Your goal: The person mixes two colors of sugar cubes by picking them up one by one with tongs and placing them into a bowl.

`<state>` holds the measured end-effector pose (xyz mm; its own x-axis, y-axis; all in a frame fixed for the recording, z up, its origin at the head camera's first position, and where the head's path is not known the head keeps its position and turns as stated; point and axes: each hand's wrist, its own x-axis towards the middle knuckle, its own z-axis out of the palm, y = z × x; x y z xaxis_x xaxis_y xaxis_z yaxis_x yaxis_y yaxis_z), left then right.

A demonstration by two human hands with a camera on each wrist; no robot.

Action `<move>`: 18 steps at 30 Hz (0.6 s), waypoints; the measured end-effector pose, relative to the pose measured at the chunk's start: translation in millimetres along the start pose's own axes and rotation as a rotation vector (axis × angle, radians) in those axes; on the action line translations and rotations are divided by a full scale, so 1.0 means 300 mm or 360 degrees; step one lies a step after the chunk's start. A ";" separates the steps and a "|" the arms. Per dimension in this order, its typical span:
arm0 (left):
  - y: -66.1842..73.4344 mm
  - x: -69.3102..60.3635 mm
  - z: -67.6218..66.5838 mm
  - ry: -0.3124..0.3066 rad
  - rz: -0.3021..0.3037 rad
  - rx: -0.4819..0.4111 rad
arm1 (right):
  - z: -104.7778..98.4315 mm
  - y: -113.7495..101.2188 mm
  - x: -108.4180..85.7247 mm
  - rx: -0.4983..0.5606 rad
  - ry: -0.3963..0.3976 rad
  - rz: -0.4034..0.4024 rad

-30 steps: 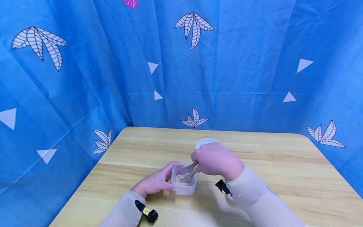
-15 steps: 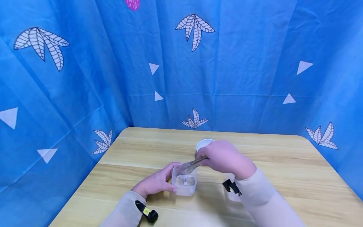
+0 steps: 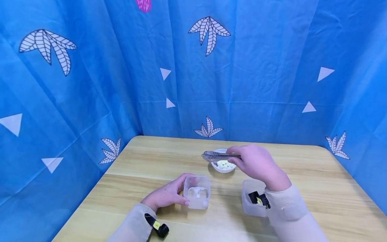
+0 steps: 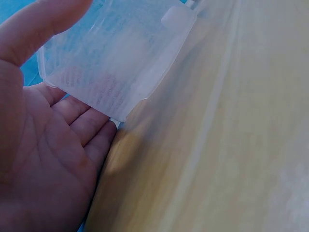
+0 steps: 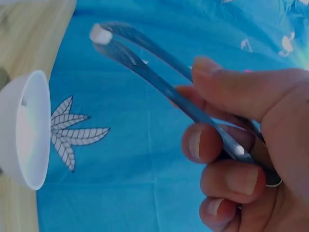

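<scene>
My left hand (image 3: 169, 194) holds a translucent square plastic container (image 3: 197, 204) by its left side, thumb in front and fingers behind. Some whitish bits show at its bottom. In the left wrist view the fingers (image 4: 87, 123) lie along the container's wall (image 4: 116, 63). My right hand (image 3: 253, 162) grips metal tongs (image 3: 216, 156) held level over the near-left rim of a white bowl (image 3: 222, 170) with several white pieces in it. The right wrist view shows a small white piece (image 5: 101, 34) between the tips of the tongs (image 5: 159, 88).
A second translucent container (image 3: 251, 208) stands on the wooden table (image 3: 296, 178) below the right wrist, partly hidden by the wrist camera (image 3: 260, 199). Blue patterned curtains (image 3: 260, 84) hang behind the table and at its sides.
My right hand has lifted the tongs out of the left container and carried them up and right to the bowl. The second container has come into view. The left hand keeps its place.
</scene>
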<state>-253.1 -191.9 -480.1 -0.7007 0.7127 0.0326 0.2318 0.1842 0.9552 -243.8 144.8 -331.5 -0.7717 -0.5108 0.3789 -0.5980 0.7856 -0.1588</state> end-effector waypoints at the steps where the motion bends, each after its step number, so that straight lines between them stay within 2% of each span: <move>1: 0.001 0.001 0.000 0.0002 -0.0007 0.0011 | 0.006 0.009 -0.001 -0.0016 0.0024 0.0022; 5: 0.003 0.004 0.000 0.0007 -0.0028 0.0037 | 0.033 0.040 -0.007 -0.0048 0.0059 0.0176; 10: 0.003 0.004 0.000 0.0004 -0.0002 0.0030 | 0.056 0.057 -0.006 -0.0059 -0.0003 0.0340; 13: 0.007 0.002 -0.001 0.0005 0.0003 0.0022 | 0.067 0.060 -0.001 -0.0058 -0.0051 0.0379; 18: 0.013 0.000 -0.003 0.0009 -0.0042 0.0028 | 0.080 0.062 0.003 -0.0045 -0.0087 0.0389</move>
<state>-252.6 -191.8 -476.0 -0.7105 0.7037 0.0089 0.2249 0.2150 0.9504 -260.9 150.5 -356.0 -0.9036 -0.3222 0.2824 -0.3867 0.8971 -0.2138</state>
